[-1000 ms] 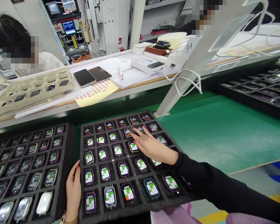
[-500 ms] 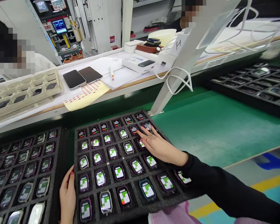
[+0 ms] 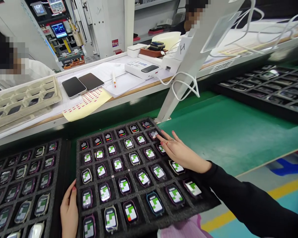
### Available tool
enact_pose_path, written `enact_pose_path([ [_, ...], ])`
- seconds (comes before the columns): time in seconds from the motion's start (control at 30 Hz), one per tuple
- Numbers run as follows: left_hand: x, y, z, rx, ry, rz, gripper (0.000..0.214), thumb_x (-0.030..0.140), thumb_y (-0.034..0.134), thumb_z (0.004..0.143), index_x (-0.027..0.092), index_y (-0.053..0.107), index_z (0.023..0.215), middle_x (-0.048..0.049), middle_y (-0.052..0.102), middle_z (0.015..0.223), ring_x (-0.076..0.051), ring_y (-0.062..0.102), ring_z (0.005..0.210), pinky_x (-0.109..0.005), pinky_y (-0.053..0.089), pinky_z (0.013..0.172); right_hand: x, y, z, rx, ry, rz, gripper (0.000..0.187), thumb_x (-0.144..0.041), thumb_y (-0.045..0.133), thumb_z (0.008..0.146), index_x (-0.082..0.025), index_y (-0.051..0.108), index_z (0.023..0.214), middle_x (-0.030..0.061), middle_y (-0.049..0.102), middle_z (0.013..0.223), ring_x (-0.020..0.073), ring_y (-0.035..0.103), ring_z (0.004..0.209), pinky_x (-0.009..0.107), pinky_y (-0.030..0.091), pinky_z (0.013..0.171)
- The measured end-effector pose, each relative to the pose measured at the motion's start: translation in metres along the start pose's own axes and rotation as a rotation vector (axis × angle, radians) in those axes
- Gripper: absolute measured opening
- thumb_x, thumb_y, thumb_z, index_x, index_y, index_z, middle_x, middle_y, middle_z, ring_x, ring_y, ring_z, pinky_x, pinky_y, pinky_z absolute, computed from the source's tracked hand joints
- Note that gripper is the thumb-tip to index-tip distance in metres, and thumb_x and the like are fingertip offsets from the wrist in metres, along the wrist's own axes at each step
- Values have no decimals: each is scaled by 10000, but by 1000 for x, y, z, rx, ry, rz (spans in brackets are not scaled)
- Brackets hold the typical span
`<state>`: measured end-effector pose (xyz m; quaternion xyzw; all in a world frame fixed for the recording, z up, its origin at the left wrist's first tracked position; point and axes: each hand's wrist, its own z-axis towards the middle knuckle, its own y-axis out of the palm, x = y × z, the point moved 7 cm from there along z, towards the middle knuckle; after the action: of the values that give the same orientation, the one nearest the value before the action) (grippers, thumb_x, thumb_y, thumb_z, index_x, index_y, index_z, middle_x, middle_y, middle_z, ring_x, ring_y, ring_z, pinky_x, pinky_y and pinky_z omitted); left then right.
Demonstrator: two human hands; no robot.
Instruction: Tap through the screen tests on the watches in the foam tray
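A black foam tray (image 3: 119,143) in front of me holds rows of smartwatches, one to a compartment. Most screens show green and white blocks; the far row shows dark screens with a red and green strip. My left hand (image 3: 69,211) grips the tray's left edge, its fingers partly hidden along the side. Over the right part of the tray, my right hand (image 3: 180,150) is open with fingers spread. One of its fingertips touches the lit screen of a smartwatch (image 3: 153,135) in the second row from the back, in the rightmost column. That hand holds nothing.
Another watch tray (image 3: 62,165) sits close on the left, and a third tray (image 3: 260,99) lies at the far right on the green surface (image 3: 213,122). A slanted post (image 3: 173,89) rises behind my tray. Two phones (image 3: 74,87) lie on the shelf. Two people are beyond.
My right hand has moved right, from the second-row watches near the right to the rightmost one, uncovering the watch beside it. My left hand stays at the tray edge. The view has shifted slightly.
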<state>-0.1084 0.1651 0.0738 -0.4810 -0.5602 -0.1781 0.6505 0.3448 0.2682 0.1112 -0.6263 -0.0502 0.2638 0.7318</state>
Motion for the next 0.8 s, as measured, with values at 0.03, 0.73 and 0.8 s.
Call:
enact_pose_path([
  [0.03, 0, 0, 0, -1, -1, -2, 618, 647, 585, 746, 168, 685, 1124, -106, 656, 1265, -329, 536, 1260, -504, 354, 1149, 2, -2, 2, 8, 4, 3, 562, -258, 165, 1065, -95, 684, 922, 210, 527, 1377, 376, 308, 1400, 687, 255, 1130],
  [0.73, -4, 0, 0, -2, -18, -66, 644, 645, 604, 728, 153, 684, 1135, -122, 646, 1285, -335, 529, 1268, -519, 343, 1150, 6, 2, 67, 54, -129, -12, 532, -238, 156, 1057, -50, 631, 1207, 201, 587, 1316, 351, 309, 1408, 656, 246, 1147],
  [0.8, -4, 0, 0, -2, -18, -70, 652, 648, 606, 724, 151, 682, 1139, -124, 646, 1285, -335, 533, 1264, -521, 344, 1149, -8, 2, 71, 44, -163, -18, 529, -233, 160, 1059, -17, 586, 1287, 191, 567, 1345, 324, 289, 1421, 614, 233, 1173],
])
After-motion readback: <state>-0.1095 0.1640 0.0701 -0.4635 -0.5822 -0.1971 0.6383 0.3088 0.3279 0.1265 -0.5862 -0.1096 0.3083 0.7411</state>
